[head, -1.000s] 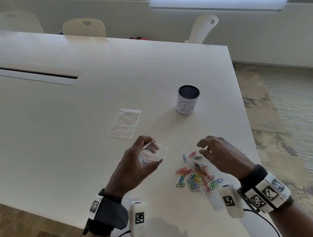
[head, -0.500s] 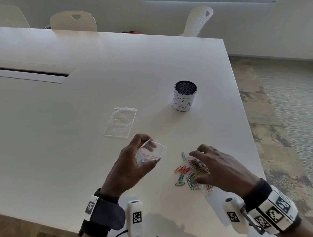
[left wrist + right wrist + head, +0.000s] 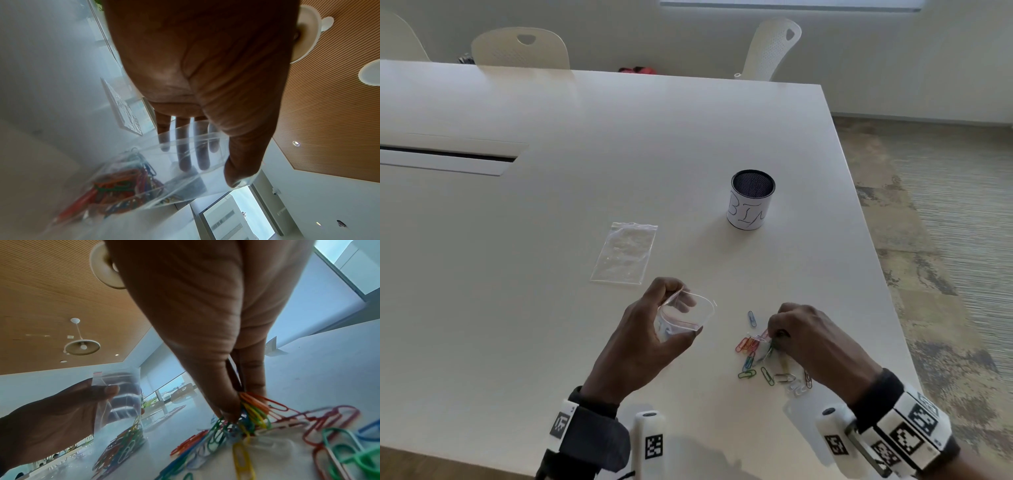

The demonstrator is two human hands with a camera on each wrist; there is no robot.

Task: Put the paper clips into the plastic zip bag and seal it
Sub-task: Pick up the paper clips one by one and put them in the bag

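My left hand (image 3: 654,329) holds a clear plastic zip bag (image 3: 685,318) upright near the table's front, its mouth held wide between thumb and fingers. In the left wrist view the zip bag (image 3: 164,175) has several coloured paper clips in its bottom; the right wrist view shows that bag (image 3: 119,410) too. To its right lies a loose pile of coloured paper clips (image 3: 756,356) on the white table (image 3: 551,240). My right hand (image 3: 784,334) is down on the pile, its fingertips pinching a bunch of paper clips (image 3: 251,412).
A second, flat zip bag (image 3: 625,253) lies on the table beyond my left hand. A black mesh cup labelled BIN (image 3: 751,200) stands further back right. The table's right edge (image 3: 873,274) runs close to the clips. White chairs (image 3: 520,48) line the far side.
My right hand dropped from hovering above the pile onto it and closed its fingers on a bunch of clips. The left hand kept the bag held open.
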